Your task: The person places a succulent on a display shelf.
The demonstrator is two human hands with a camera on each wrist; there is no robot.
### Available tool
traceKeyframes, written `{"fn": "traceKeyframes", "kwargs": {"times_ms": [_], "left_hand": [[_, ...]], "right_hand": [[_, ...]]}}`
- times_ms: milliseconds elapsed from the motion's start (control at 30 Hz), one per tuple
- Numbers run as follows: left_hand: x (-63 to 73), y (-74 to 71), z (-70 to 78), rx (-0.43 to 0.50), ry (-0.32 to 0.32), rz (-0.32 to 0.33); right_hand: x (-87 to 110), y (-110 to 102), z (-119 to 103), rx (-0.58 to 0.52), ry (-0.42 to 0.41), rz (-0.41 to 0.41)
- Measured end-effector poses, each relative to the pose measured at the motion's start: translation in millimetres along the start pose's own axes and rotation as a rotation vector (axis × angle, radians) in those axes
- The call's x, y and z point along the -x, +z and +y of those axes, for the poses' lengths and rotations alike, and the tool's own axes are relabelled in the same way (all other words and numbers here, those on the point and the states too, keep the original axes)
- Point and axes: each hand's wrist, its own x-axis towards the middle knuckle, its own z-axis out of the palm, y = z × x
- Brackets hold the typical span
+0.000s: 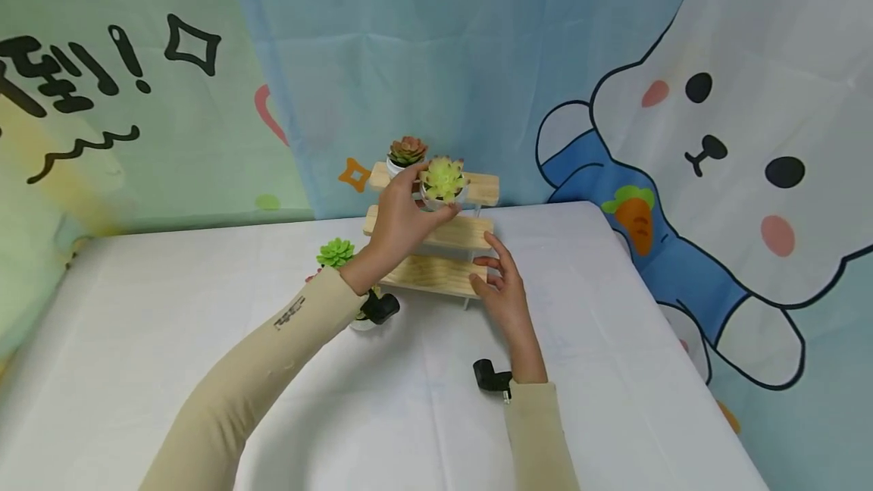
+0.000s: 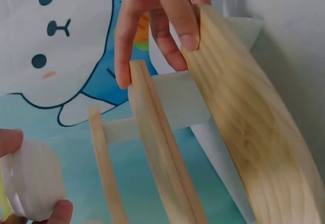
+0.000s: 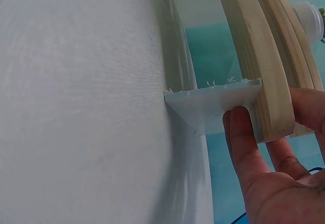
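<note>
My left hand (image 1: 398,214) holds a small yellow-green potted succulent (image 1: 444,179) by its white pot (image 2: 38,181), at the height of the top board of a three-step wooden plant stand (image 1: 433,274). In the left wrist view the pot lies between fingertips and thumb. My right hand (image 1: 503,286) grips the stand's right end. In the right wrist view its fingers bend around the end of the lowest board (image 3: 274,97) and touch the white side support (image 3: 216,104). A reddish-brown succulent (image 1: 407,151) in a white pot stands on the left of the top board.
Left of the stand, a bright green succulent (image 1: 336,251) and a white pot (image 1: 364,324) are partly hidden by my left forearm. A white cloth (image 1: 423,415) covers the table. A printed curtain (image 1: 423,59) hangs right behind the stand.
</note>
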Motion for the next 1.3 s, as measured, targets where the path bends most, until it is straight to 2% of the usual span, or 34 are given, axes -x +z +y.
{"fn": "traceKeyframes", "kwargs": {"times_ms": [300, 667, 933, 1167, 1300], "left_hand": [[-18.5, 12.3, -4.2, -0.038, -0.006, -0.017], [-33.6, 22.2, -10.0, -0.083, -0.01, -0.033], [-44.6, 30.6, -11.8, -0.084, -0.049, -0.038], [-49.5, 35.0, -8.8, -0.062, -0.09, -0.085], [-49.3, 35.8, -10.2, -0.076, -0.089, -0.094]], "right_hand": [[2.0, 2, -2, 0.008, 0.006, -0.01], [1.2, 7, -1, -0.002, 0.01, -0.005], [2.5, 4, -4, 0.017, 0.021, -0.012], [2.0, -1, -2, 0.004, 0.027, 0.006], [1.9, -1, -1, 0.006, 0.035, 0.013]]}}
